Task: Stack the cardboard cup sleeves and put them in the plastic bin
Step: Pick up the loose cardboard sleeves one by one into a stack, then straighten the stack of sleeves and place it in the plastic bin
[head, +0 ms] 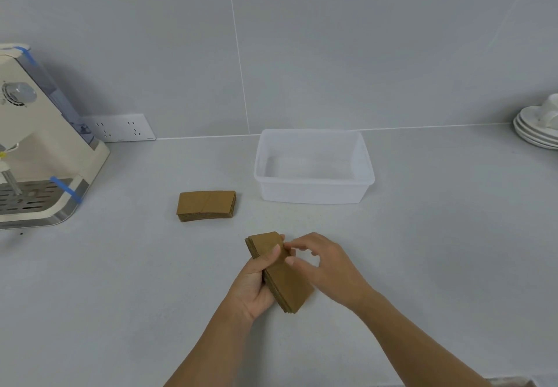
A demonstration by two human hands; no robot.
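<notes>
Plastic bin (314,188) empty; left hand (256,284) grips sleeve stack (280,275), right hand (329,262) touching

Matt brown cardboard sleeves (279,272); translucent smooth plastic bin (314,166); matt speckled counter (422,235); glossy white saucers (534,133)
</notes>
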